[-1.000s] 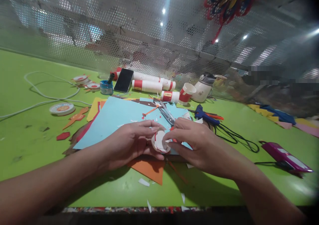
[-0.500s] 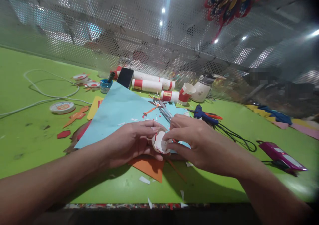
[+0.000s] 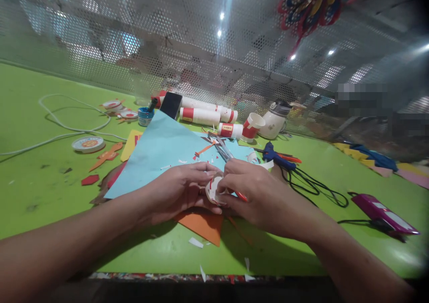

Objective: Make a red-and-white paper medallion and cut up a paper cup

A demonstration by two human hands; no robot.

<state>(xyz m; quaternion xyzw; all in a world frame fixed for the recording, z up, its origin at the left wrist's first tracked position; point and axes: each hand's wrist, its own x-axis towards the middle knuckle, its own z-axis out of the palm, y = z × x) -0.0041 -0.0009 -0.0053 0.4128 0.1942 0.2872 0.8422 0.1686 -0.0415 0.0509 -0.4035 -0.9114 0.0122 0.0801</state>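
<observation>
Low over the table's front part, my left hand point(image 3: 191, 184) curls its fingers and thumb round a small, shallow white paper cup piece point(image 3: 213, 187) with a red line on it. My right hand point(image 3: 248, 191) is closed, thumb and fingers pinching at the right side and inside of this piece; the fingertips are partly hidden. Beneath the right hand lie scissors point(image 3: 225, 150), their blades on a light blue paper sheet point(image 3: 161, 146) and an orange-red handle partly covered. An orange paper piece point(image 3: 203, 227) lies below the left hand.
Behind stand a red-and-white paper cup point(image 3: 253, 126) and a kettle point(image 3: 274, 119), beside lying cup stacks point(image 3: 200, 115), a phone point(image 3: 171, 105) and a blue jar point(image 3: 145, 116). A blue glue gun point(image 3: 276, 155) with black cable and a purple device point(image 3: 382, 211) lie right.
The right hand has shifted slightly down over the cup piece, its fingers further over it. The whole view has moved a little. The left hand keeps its grip.
</observation>
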